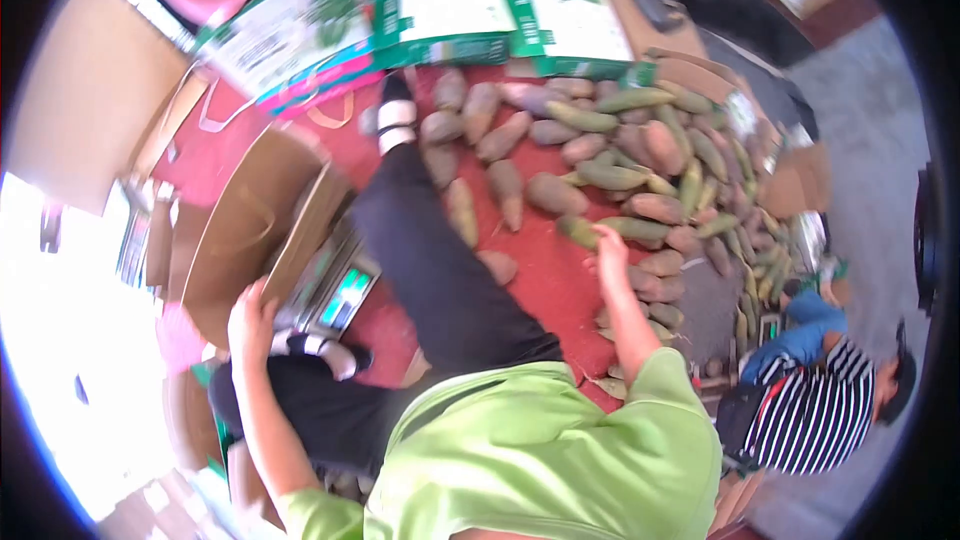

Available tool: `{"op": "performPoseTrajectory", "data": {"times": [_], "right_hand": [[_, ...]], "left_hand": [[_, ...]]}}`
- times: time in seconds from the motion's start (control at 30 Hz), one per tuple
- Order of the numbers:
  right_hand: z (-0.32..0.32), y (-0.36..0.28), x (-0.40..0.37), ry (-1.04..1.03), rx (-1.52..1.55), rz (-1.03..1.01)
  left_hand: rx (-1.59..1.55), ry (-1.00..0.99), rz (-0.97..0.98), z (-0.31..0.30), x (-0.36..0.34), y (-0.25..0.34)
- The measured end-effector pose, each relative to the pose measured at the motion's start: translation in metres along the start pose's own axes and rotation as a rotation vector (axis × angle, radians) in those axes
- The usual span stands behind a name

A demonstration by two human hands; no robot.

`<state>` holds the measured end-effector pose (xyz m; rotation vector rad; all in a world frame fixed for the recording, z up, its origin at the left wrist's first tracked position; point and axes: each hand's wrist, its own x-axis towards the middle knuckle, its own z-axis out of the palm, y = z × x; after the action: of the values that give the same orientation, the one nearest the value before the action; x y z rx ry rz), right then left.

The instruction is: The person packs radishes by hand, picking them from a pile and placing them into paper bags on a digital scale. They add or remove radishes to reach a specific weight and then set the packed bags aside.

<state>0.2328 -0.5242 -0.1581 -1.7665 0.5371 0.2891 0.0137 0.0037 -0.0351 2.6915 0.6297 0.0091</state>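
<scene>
While the person sits on a red mat [540,280], each hand works a different side.
The pile of fruit [640,150] spreads right, the cardboard box [240,230] stands left. The left hand [250,318] meets the box rim, the right hand [608,248] touches a green fruit [578,230] at the pile's near edge; neither grip is clear. Best wrap one fruit fully before lifting.

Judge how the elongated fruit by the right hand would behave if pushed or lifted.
The fruit by the right hand looks elongated and rounded, so a push would probably roll it sideways. It seems solid and stiff, likely hefty for its size. Lifting it might disturb the neighbouring pile.
</scene>
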Motion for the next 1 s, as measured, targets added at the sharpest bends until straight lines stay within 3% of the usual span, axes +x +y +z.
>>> {"op": "performPoseTrajectory", "data": {"times": [0.13, 0.23, 0.27, 0.43, 0.63, 0.7, 0.73, 0.8, 0.93, 1.0], "right_hand": [[0.029, -0.061, -0.008, -0.158, 0.019, -0.220], [0.049, -0.122, -0.018, -0.281, -0.106, -0.387], [0.060, -0.146, -0.028, -0.355, -0.060, -0.494], [0.114, -0.232, -0.057, -0.618, 0.035, -0.656], [0.203, -0.279, -0.099, -1.105, 0.110, -0.662], [0.235, -0.282, -0.122, -1.230, 0.111, -0.559], [0.250, -0.283, -0.118, -1.308, 0.035, -0.340], [0.258, -0.281, -0.136, -1.195, -0.084, -0.589], [0.259, -0.249, -0.085, -1.064, -0.087, -0.556], [0.231, -0.230, -0.057, -0.819, -0.143, -0.645]], "left_hand": [[0.102, 0.108, 0.031, -0.017, -0.004, 0.014], [-0.037, 0.241, -0.027, -0.024, -0.011, 0.008], [-0.093, 0.294, -0.045, -0.024, -0.012, 0.004], [-0.167, 0.398, -0.211, -0.028, -0.019, -0.002], [-0.167, 0.488, -0.226, -0.030, -0.018, -0.001], [-0.182, 0.486, -0.234, -0.028, -0.016, -0.006], [-0.198, 0.497, -0.240, -0.027, -0.016, -0.008], [-0.250, 0.485, -0.263, -0.024, -0.015, -0.011], [-0.288, 0.433, -0.264, -0.018, -0.014, -0.020], [-0.306, 0.391, -0.260, -0.016, -0.013, -0.022]]}}
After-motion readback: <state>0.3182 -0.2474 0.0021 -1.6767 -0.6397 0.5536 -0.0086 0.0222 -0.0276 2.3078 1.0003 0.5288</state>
